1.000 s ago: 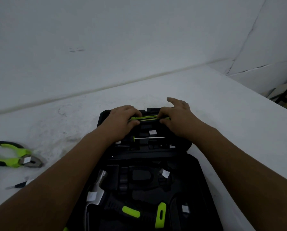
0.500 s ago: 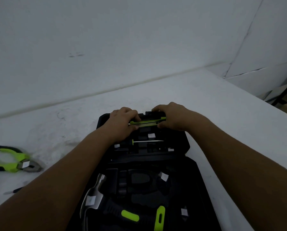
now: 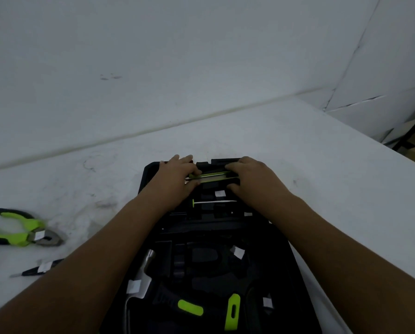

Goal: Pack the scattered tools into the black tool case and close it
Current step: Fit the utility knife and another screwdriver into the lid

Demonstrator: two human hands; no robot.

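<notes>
Both arms reach forward (bare-skinned); left hand [image 3: 177, 182] fingers stretched flat, right hand [image 3: 254, 179] curled, seemingly pinching.

The left grip [image 3: 177, 175], curled round the left end of the slim green tool [image 3: 211, 176] a second ago, now stretches its fingers [image 3: 178, 159] straight past the rim of the black tool case [image 3: 148, 182] toward the far edge of the table [image 3: 298, 145], palm pressing the tool. The right grip [image 3: 252, 179] no longer holds out its forefinger; it curls over the tool's right end.
</notes>
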